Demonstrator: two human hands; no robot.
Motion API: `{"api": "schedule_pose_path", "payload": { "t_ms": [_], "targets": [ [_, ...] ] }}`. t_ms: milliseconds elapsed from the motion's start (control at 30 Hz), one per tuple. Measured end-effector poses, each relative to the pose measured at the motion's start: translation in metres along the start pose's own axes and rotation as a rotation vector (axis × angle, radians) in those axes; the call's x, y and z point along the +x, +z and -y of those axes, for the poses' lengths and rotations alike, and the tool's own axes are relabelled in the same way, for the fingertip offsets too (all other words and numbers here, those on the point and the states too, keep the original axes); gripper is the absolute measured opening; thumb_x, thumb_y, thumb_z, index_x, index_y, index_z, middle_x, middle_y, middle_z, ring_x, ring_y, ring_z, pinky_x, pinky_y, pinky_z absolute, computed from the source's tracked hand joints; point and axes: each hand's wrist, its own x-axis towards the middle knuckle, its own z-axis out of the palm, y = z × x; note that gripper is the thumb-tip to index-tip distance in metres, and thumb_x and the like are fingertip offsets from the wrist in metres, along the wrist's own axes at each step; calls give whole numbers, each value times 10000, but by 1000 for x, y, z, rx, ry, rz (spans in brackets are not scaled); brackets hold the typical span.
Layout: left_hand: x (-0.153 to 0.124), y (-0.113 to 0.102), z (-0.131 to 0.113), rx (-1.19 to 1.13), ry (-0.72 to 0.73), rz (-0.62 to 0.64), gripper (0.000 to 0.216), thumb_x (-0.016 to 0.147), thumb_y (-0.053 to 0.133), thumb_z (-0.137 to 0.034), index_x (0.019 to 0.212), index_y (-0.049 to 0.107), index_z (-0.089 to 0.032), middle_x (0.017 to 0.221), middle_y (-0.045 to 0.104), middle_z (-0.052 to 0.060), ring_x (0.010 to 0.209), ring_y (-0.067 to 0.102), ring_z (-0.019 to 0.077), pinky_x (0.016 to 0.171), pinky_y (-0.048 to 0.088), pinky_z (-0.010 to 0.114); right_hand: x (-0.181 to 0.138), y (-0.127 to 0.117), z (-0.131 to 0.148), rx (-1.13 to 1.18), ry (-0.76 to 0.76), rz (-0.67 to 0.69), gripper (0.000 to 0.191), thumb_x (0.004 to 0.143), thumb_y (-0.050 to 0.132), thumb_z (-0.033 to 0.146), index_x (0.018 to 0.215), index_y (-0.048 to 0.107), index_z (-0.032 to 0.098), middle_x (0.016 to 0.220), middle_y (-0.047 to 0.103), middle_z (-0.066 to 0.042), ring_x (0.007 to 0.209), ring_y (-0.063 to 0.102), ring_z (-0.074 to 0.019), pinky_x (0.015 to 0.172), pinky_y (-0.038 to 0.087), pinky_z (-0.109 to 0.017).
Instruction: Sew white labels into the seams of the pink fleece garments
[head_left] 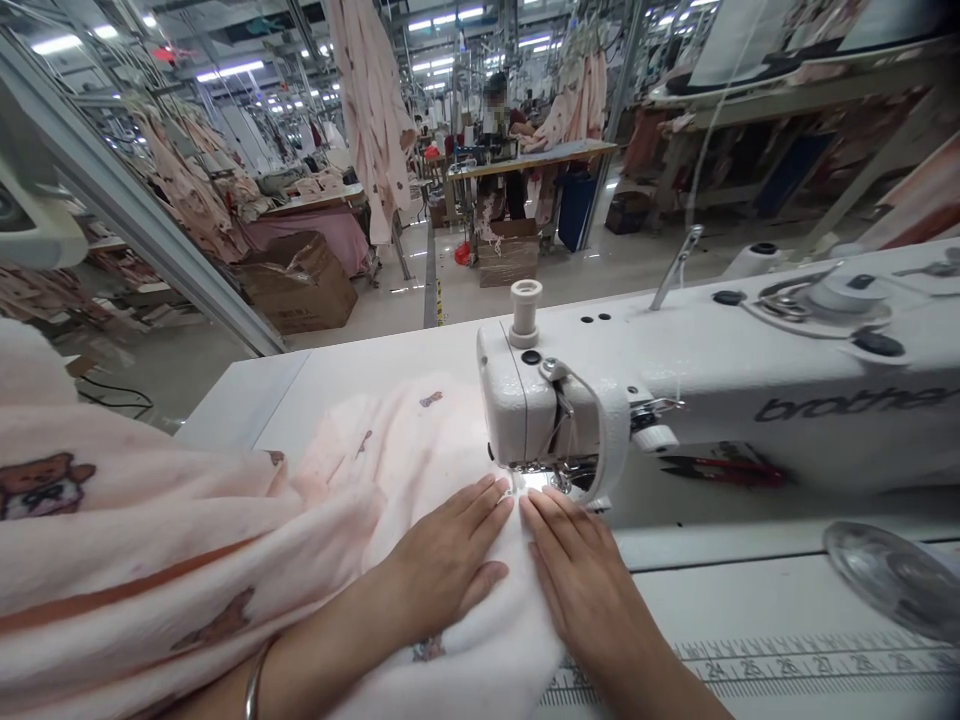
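Note:
Pale pink fleece fabric (330,560) printed with brown bears spreads over the table and piles up on the left. My left hand (450,550) lies flat on it, fingers stretched toward the needle area of a white sewing machine (675,340). Close beside it, my right hand (574,560) rests with straight fingers on the fabric's right edge, just in front of the lit presser foot (556,478). Both hands press from above and neither grasps the cloth. The needle tip and the seam are too small to make out.
Red-handled snips (724,468) lie under the machine arm. A clear round dish (892,575) sits at right above a printed ruler scale (787,660). A metal post (150,190) slants at left. Cardboard boxes (300,280) and a person at another workstation (532,160) stand beyond.

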Motion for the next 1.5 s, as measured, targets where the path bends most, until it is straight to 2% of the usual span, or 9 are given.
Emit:
{"api": "schedule_pose_path", "payload": {
  "t_ms": [267,467,767,967,1067,1333,1500],
  "targets": [
    [0,-2,0,-2,-3,-2,502,913,466,-256,1356,365,-40,1423,407,214,1367,321,296,1098,399,451,-2,1,-3,-18,-35,8,383,904,345,76,1229,545,48,1178,604,-135,1161,469,-255,945,364,-384],
    [0,0,2,-1,-2,-28,487,912,468,-256,1342,388,-43,1412,416,224,1359,337,304,1069,426,471,-3,1,0,-14,0,15,380,907,344,78,1232,537,40,1199,578,-145,1147,463,-263,957,347,-399],
    [1,3,7,6,23,-23,482,915,460,-259,1334,385,-33,1397,434,215,1360,335,300,1103,395,457,-4,1,2,-3,45,34,411,872,342,17,1246,512,23,1230,518,-172,1146,431,-313,943,344,-425],
    [4,-1,9,-73,-13,39,489,927,447,-276,1358,362,-60,1431,391,199,1378,303,284,1138,345,450,-4,3,-2,-27,31,31,386,888,345,53,1223,534,37,1210,535,-168,1104,460,-305,880,375,-401],
    [5,-2,11,-93,-14,28,476,928,446,-279,1353,364,-80,1427,398,184,1375,307,282,1142,334,456,-2,1,-3,-20,24,41,389,897,332,68,1230,533,44,1214,534,-159,1075,468,-294,877,378,-393],
    [8,-6,16,-99,-30,22,391,928,447,-291,1269,434,-100,1334,486,180,1311,399,301,1083,398,498,0,3,-1,-49,39,37,422,881,354,58,1279,494,52,1237,519,-162,1073,460,-316,890,375,-417],
    [10,-5,19,-109,-60,69,463,935,433,-318,1340,377,-102,1348,479,166,1301,401,298,1081,394,501,-3,5,0,-12,56,32,419,886,364,63,1290,471,25,1243,508,-177,1109,444,-334,930,356,-446]
  ]
}}
